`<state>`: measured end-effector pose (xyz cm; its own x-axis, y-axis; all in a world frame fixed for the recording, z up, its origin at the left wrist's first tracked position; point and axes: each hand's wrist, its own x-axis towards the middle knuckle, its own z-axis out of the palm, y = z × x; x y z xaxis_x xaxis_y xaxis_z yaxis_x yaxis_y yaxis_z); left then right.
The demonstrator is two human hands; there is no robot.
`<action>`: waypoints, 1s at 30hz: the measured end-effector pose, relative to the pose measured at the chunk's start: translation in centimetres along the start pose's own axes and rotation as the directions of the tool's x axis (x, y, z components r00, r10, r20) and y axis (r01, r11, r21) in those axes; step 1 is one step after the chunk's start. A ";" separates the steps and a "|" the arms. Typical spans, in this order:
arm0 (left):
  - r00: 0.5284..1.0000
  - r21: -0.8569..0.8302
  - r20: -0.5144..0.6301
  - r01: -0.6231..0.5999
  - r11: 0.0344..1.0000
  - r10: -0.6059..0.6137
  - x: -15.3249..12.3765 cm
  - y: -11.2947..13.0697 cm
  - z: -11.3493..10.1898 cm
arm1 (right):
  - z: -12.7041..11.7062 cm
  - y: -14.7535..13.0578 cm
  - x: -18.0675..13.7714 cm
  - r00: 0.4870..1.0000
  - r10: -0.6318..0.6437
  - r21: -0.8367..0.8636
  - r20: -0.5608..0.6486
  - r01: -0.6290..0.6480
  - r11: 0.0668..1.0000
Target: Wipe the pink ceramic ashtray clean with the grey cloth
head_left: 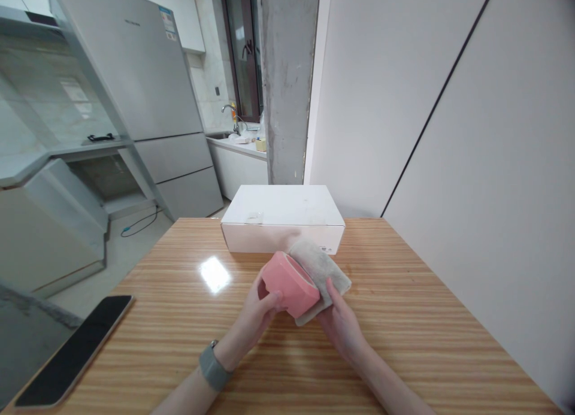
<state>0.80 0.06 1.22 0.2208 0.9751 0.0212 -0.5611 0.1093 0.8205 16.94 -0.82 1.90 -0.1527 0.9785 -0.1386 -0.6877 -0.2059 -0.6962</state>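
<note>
A pink faceted bowl [291,286] tilts against a gray cloth [317,265].

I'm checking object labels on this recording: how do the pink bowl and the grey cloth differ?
Colour: the pink bowl is pink, while the grey cloth is a pale grey.
Form: the bowl has firm, angular sides; the cloth is a thin, flat piece.
Hold: the bowl is tilted in the left grip; the cloth is in the right grip.
Shared: both are held above the table.
</note>
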 end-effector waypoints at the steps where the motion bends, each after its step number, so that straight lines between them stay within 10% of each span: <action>1: 0.999 0.034 -0.017 -0.027 0.999 0.028 0.0 -0.1 0.0 | 0.1 0.0 0.0 1.000 0.002 -0.003 0.013 -0.002 1.000; 18: 0.947 0.206 -0.172 -0.235 0.950 0.272 -0.1 0.0 2.0 | -0.4 0.5 -0.2 0.999 0.007 0.006 -0.041 -0.007 1.000; 30: 0.997 0.085 -0.056 -0.046 0.995 0.051 -0.1 0.2 0.4 | 0.3 -0.1 0.0 0.999 -0.006 0.037 -0.040 0.008 0.999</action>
<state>1.01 -0.06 1.67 0.1473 0.9886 0.0312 -0.5009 0.0474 0.8642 16.79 -0.76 2.15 -0.1201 0.9794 -0.1622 -0.7149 -0.1987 -0.6704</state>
